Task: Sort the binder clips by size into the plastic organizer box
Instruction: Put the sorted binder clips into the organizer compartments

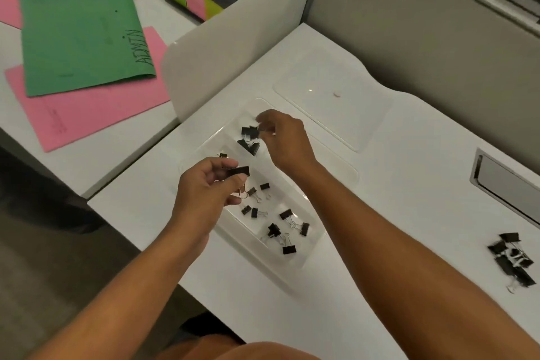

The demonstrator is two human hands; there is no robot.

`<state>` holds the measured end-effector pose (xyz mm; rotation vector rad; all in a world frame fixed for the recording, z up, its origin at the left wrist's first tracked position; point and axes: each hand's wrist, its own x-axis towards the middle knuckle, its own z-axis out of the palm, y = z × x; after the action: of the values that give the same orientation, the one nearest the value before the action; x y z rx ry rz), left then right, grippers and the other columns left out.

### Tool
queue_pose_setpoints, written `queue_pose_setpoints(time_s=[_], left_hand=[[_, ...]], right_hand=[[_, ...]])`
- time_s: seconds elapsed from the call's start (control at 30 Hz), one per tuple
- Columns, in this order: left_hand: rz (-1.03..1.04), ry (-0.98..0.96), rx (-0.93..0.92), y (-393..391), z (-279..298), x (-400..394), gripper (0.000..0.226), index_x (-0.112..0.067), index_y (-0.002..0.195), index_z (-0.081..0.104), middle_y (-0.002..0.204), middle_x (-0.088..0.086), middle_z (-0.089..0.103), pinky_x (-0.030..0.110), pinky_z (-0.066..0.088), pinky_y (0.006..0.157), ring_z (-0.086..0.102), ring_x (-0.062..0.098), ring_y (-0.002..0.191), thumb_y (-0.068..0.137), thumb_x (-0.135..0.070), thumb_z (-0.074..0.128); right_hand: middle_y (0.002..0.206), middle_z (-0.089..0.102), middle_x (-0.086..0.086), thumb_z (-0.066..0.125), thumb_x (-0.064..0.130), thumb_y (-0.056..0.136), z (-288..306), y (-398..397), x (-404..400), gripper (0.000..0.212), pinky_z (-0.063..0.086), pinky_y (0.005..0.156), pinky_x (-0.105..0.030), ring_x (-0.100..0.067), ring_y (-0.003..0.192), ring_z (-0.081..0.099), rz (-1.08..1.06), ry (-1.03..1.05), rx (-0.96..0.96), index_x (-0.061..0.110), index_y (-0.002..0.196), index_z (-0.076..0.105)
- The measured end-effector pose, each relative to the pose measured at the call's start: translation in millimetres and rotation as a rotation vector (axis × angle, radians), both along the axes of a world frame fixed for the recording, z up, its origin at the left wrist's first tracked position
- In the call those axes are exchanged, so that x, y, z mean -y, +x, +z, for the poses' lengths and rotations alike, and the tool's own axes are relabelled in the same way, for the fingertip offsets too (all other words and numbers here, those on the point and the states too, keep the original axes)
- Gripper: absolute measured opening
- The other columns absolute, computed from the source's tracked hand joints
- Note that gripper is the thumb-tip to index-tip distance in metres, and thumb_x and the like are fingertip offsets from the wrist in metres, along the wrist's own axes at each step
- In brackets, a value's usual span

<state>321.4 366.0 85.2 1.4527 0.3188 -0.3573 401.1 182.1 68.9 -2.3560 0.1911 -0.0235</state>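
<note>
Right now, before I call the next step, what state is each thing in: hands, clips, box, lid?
left hand: holds a large binder clip over the box
right hand: pinches a clip over the far compartment
organizer box: open, clips lying in several compartments
lid: off, flat on the desk beyond the box
loose pile of clips: unsorted, on the desk at right

An office: white cubicle desk [380, 184], grey partition [423, 47] numbered 111, coloured paper folders [81, 38], sticky notes [190, 0].
</note>
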Motion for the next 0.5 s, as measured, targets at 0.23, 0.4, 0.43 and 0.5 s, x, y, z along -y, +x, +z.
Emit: queue_pose_setpoints(time_s=[0.23, 0.4, 0.43, 0.5], left_hand=[[-0.018, 0.122, 0.093, 25, -1, 8, 0.016, -0.019, 0.099, 0.075, 0.092, 0.001, 0.078, 0.025, 0.06, 0.068, 0.077, 0.024, 0.081, 0.089, -0.006, 0.079], [-0.116, 0.436, 0.391, 68, -3, 32, 0.013, -0.024, 0.096, 0.075, 0.086, -0.007, 0.074, 0.012, 0.053, 0.072, 0.071, 0.007, 0.079, 0.09, -0.013, 0.078], [-0.155, 0.516, 0.448, 77, -5, 37, 0.012, -0.026, 0.097, 0.075, 0.088, -0.009, 0.074, 0.008, 0.049, 0.07, 0.068, 0.004, 0.08, 0.09, -0.016, 0.077], [-0.26, 0.675, 0.522, 96, -14, 46, 0.012, -0.029, 0.101, 0.075, 0.097, -0.011, 0.073, 0.018, 0.051, 0.08, 0.064, 0.007, 0.088, 0.093, -0.02, 0.075]], right_hand=[[0.118, 0.072, 0.011, 0.056, 0.002, 0.097, 1, -59, -3, 0.032, 0.043, 0.099, -0.011, 0.001, 0.111, 0.063, -0.137, 0.081, 0.064, 0.021, 0.118, 0.072], [0.111, 0.072, 0.018, 0.058, 0.005, 0.099, 6, -124, -7, 0.027, 0.048, 0.1, -0.013, 0.002, 0.11, 0.065, -0.216, 0.221, 0.053, 0.025, 0.111, 0.073], [0.11, 0.072, 0.019, 0.059, 0.006, 0.099, 7, -135, -7, 0.027, 0.048, 0.1, -0.013, 0.002, 0.11, 0.066, -0.226, 0.233, 0.045, 0.027, 0.11, 0.073], [0.108, 0.073, 0.021, 0.06, 0.007, 0.099, 10, -157, -5, 0.027, 0.05, 0.098, -0.014, 0.001, 0.109, 0.068, -0.261, 0.27, 0.039, 0.028, 0.107, 0.074]])
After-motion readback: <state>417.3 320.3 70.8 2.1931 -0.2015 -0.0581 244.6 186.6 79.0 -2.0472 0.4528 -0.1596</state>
